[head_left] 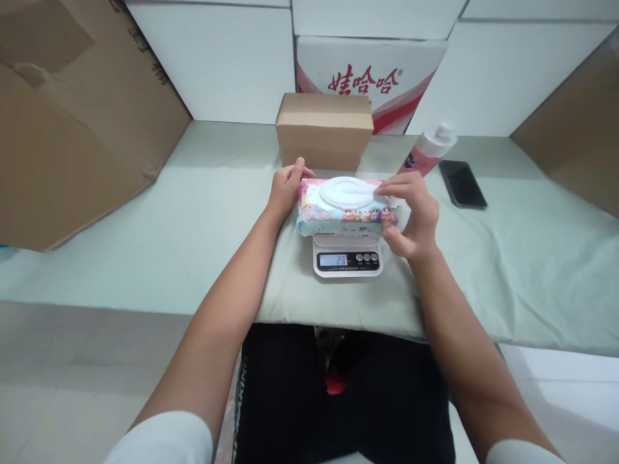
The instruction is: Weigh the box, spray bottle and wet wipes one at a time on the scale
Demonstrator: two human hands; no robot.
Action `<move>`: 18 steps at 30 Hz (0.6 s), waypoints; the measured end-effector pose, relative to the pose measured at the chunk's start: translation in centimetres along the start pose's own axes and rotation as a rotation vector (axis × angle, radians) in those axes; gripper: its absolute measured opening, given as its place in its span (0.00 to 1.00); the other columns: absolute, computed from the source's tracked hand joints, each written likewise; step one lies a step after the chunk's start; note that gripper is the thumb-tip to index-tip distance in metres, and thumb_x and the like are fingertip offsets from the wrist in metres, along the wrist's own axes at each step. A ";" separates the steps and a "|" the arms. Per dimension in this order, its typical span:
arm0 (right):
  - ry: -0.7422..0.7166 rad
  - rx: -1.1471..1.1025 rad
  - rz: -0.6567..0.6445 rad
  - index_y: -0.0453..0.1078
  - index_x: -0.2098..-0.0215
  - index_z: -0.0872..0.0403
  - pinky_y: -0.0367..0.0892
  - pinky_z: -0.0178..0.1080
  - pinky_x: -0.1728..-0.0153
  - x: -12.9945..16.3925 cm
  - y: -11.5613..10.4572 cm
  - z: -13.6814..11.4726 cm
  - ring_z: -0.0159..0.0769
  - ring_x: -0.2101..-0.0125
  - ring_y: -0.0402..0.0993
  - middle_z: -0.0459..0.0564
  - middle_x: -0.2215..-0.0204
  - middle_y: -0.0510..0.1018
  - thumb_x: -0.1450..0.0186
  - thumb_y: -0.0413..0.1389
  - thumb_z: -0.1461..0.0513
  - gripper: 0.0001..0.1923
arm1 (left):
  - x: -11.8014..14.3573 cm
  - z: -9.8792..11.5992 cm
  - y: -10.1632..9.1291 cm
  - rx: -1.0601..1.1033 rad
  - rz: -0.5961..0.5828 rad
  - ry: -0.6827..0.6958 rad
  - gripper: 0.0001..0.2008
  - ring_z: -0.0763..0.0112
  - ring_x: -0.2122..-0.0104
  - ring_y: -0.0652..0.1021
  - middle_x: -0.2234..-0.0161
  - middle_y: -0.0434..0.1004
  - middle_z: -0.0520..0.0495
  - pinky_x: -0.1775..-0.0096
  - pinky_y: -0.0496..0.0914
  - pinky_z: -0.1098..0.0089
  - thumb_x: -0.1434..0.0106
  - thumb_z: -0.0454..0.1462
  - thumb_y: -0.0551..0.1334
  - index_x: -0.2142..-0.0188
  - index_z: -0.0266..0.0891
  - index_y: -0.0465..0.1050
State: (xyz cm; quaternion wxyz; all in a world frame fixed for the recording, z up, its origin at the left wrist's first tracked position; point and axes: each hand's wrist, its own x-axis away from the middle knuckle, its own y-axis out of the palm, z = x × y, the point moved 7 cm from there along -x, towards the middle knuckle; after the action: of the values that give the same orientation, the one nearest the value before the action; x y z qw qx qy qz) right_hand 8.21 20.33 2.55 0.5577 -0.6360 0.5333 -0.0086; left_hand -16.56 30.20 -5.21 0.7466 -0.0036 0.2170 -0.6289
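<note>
While on scale [347,265], wipes [341,218]; display [333,260] "23"

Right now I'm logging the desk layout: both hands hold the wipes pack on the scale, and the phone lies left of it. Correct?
Not quite. The head view shows the phone lying right of the scale. Both the left hand and right hand do hold the wipes pack on it.
</note>
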 end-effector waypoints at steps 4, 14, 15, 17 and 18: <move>0.174 0.138 0.161 0.72 0.42 0.48 0.67 0.67 0.48 2.2 0.5 2.9 0.64 0.47 0.70 0.61 0.53 0.73 0.36 0.49 0.45 0.30 | 0.2 0.3 -0.1 0.026 0.014 0.026 0.36 0.66 0.66 0.80 0.71 0.81 0.43 0.61 0.73 0.64 0.29 0.64 0.49 0.72 0.40 0.78; 0.366 0.236 0.263 0.73 0.44 0.46 0.70 0.65 0.51 3.1 -0.6 3.8 0.62 0.51 0.73 0.59 0.58 0.71 0.31 0.42 0.48 0.26 | 0.1 0.0 -0.9 0.039 0.100 0.038 0.37 0.63 0.68 0.78 0.76 0.75 0.44 0.64 0.72 0.62 0.30 0.67 0.46 0.73 0.43 0.75; 0.375 0.220 0.285 0.73 0.45 0.46 0.70 0.65 0.51 3.2 -0.6 3.8 0.62 0.52 0.73 0.59 0.59 0.72 0.31 0.41 0.48 0.26 | 0.1 0.0 -0.9 0.041 0.105 0.035 0.37 0.63 0.69 0.77 0.77 0.74 0.44 0.65 0.72 0.62 0.31 0.67 0.46 0.74 0.43 0.75; 0.403 0.204 0.310 0.73 0.45 0.47 0.71 0.66 0.51 3.3 -0.6 3.9 0.61 0.52 0.74 0.60 0.59 0.73 0.30 0.40 0.49 0.26 | 0.2 0.3 -1.1 0.040 0.125 0.034 0.37 0.63 0.70 0.76 0.79 0.71 0.45 0.66 0.71 0.61 0.31 0.68 0.45 0.74 0.44 0.74; 0.417 0.204 0.310 0.72 0.44 0.47 0.71 0.66 0.52 3.2 -0.6 3.9 0.61 0.52 0.74 0.60 0.59 0.73 0.30 0.39 0.49 0.27 | 0.3 0.4 -1.3 0.034 0.138 0.039 0.37 0.63 0.71 0.75 0.79 0.70 0.45 0.66 0.70 0.61 0.31 0.68 0.45 0.74 0.45 0.74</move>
State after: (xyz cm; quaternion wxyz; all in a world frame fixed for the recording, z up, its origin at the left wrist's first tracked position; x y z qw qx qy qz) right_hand 12.36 20.72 -0.41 0.4917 -0.4718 0.7239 -0.1078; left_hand -17.58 29.53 -4.56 0.7840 0.0362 0.2204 -0.5792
